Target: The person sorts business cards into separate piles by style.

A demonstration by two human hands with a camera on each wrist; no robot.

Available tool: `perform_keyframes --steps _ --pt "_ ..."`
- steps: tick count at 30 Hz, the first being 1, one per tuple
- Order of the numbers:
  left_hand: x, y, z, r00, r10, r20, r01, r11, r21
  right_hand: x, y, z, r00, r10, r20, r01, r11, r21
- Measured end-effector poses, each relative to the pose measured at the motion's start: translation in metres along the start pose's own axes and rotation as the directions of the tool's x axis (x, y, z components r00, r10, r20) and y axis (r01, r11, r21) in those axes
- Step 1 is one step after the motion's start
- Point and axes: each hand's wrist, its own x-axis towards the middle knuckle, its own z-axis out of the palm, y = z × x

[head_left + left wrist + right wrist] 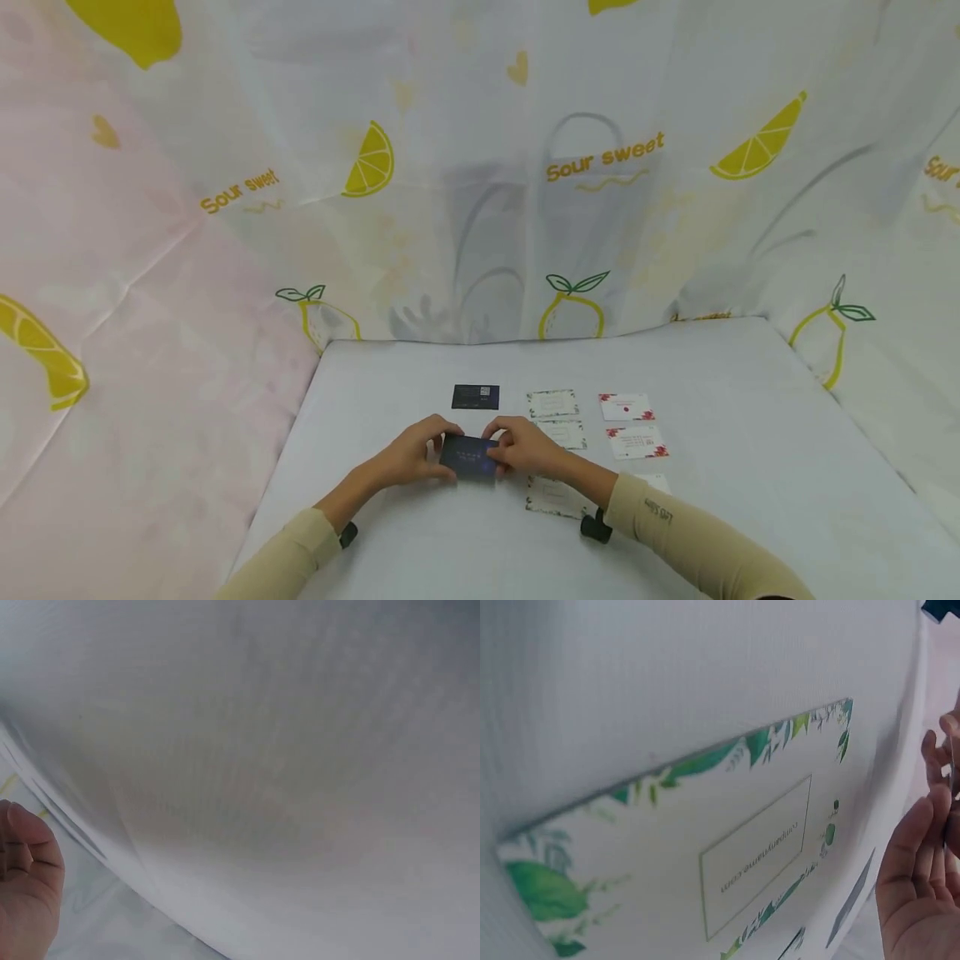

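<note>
A dark blue business card (468,460) is held between both hands in the head view, tilted above the white table. My left hand (408,454) grips its left side between thumb and fingers. On the right edge, my right hand (527,450) pinches it. Flat on the table just beyond lies another dark card (476,397) with a small square code. At the left wrist view's edge only part of the left hand (30,885) shows, without the card. The right wrist view catches the right hand (919,900) at its right edge, the held card nearly edge-on.
Right of the hands runs a column of leaf-bordered cards (552,403); the right hand and forearm partly cover it. Farther right is a column of red-flowered cards (637,442), with a white card (654,482) partly behind the sleeve. Lemon-printed cloth (495,242) hangs behind the table.
</note>
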Motion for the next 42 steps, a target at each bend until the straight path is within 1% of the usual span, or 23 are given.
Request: perform_keyframes --steps 3,5,8,11,13,17,21,26,30,34,37,39,42 --pt "0.006 -0.002 -0.002 0.999 -0.023 -0.028 0.024 1.0 0.007 0.004 0.001 -0.003 0.996 -0.066 -0.06 0.061 0.995 -0.077" --pt "0.01 -0.002 -0.004 0.999 -0.028 -0.046 0.028 1.0 0.009 0.006 0.001 -0.005 0.989 -0.107 -0.104 0.091 0.984 -0.152" --pt "0.017 -0.002 -0.007 0.997 -0.038 -0.065 0.039 0.999 0.022 0.009 -0.001 -0.008 0.979 -0.148 -0.141 0.113 0.967 -0.23" --pt "0.022 -0.003 -0.01 0.995 -0.062 -0.084 0.065 0.997 0.033 0.012 -0.003 -0.011 0.975 -0.175 -0.137 0.129 0.947 -0.295" --pt "0.024 -0.004 -0.011 0.991 -0.09 -0.094 0.092 0.996 0.018 0.014 -0.004 -0.012 0.975 -0.182 -0.128 0.131 0.936 -0.328" --pt "0.026 -0.008 -0.013 0.989 -0.126 -0.083 0.124 0.992 -0.025 0.019 -0.004 -0.01 0.98 -0.166 -0.113 0.111 0.917 -0.383" --pt "0.029 -0.013 -0.014 0.99 -0.131 -0.06 0.129 0.991 -0.037 0.022 -0.001 -0.009 0.979 -0.156 -0.127 0.094 0.912 -0.399" --pt "0.039 -0.02 -0.018 0.988 -0.123 -0.09 0.121 0.992 -0.03 0.028 0.002 -0.013 0.964 -0.197 -0.178 0.115 0.914 -0.389" --pt "0.052 -0.025 -0.02 0.987 -0.119 -0.11 0.116 0.993 -0.032 0.035 0.006 -0.02 0.954 -0.219 -0.207 0.125 0.912 -0.39" --pt "0.066 -0.026 -0.021 0.986 -0.116 -0.117 0.114 0.993 -0.026 0.042 0.01 -0.027 0.952 -0.199 -0.231 0.097 0.917 -0.388" --pt "0.074 -0.028 -0.022 0.985 -0.122 -0.123 0.12 0.993 -0.024 0.048 0.012 -0.029 0.954 -0.169 -0.249 0.064 0.922 -0.381" --pt "0.076 -0.03 -0.022 0.983 -0.135 -0.126 0.133 0.991 -0.027 0.053 0.013 -0.029 0.956 -0.151 -0.251 0.047 0.925 -0.376" --pt "0.076 -0.033 -0.019 0.978 -0.171 -0.118 0.169 0.985 -0.025 0.058 0.015 -0.026 0.967 -0.103 -0.232 0.01 0.929 -0.37"
